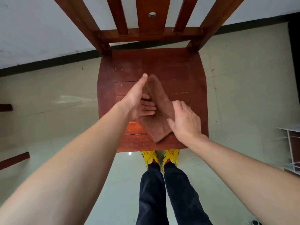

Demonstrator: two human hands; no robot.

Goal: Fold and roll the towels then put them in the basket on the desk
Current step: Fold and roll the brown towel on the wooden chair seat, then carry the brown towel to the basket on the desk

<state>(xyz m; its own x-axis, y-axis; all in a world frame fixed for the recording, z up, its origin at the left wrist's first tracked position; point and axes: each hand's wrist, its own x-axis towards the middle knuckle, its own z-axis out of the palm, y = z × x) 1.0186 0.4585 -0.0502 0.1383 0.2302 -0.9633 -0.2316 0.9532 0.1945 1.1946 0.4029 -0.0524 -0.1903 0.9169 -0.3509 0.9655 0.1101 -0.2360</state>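
A brown towel [159, 111], folded into a long strip, lies diagonally on the seat of a red-brown wooden chair [194, 82]. My left hand [139, 99] rests flat along the towel's left edge, fingers spread and palm partly turned up, its thumb reaching the towel's far tip. My right hand [185, 120] lies palm-down on the towel's right side near its near end, fingers apart. Neither hand has the cloth closed in its grip. No basket or desk is in view.
The chair's slatted back [151, 18] rises at the top of the view. Pale floor tiles [56, 98] surround the chair. My legs and yellow shoes [160, 158] stand at its front edge. A white wire rack [292, 143] stands at the right edge; dark wooden pieces [14, 159] lie at the left.
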